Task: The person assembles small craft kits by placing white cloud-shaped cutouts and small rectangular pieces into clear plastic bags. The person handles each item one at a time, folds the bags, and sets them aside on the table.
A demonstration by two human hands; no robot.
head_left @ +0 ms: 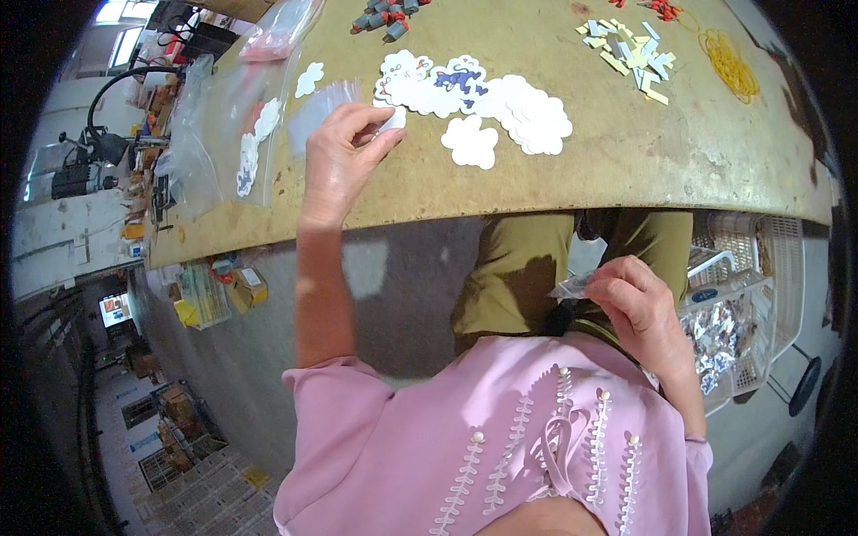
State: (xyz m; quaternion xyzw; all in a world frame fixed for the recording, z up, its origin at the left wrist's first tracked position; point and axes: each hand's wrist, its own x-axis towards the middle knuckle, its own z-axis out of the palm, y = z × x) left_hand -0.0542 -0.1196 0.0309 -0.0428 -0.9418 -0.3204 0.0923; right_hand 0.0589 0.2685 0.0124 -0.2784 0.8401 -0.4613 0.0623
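Over the table's near edge, my left hand pinches a small white card between thumb and fingers. Close beside it lies a fanned stack of small clear plastic bags. Right of that hand, an overlapping row of scalloped white paper cutouts, some printed in blue and brown, spreads across the tabletop. One blank cutout rests just in front of the row. Above my lap, my right hand is closed on a small clear plastic bag; its contents cannot be made out.
Grey-and-red pieces, pale yellow and grey strips and yellow rubber bands lie farther back on the table. Larger clear bags cover its left end. At my right stand a white basket and a clear bin of packed pieces.
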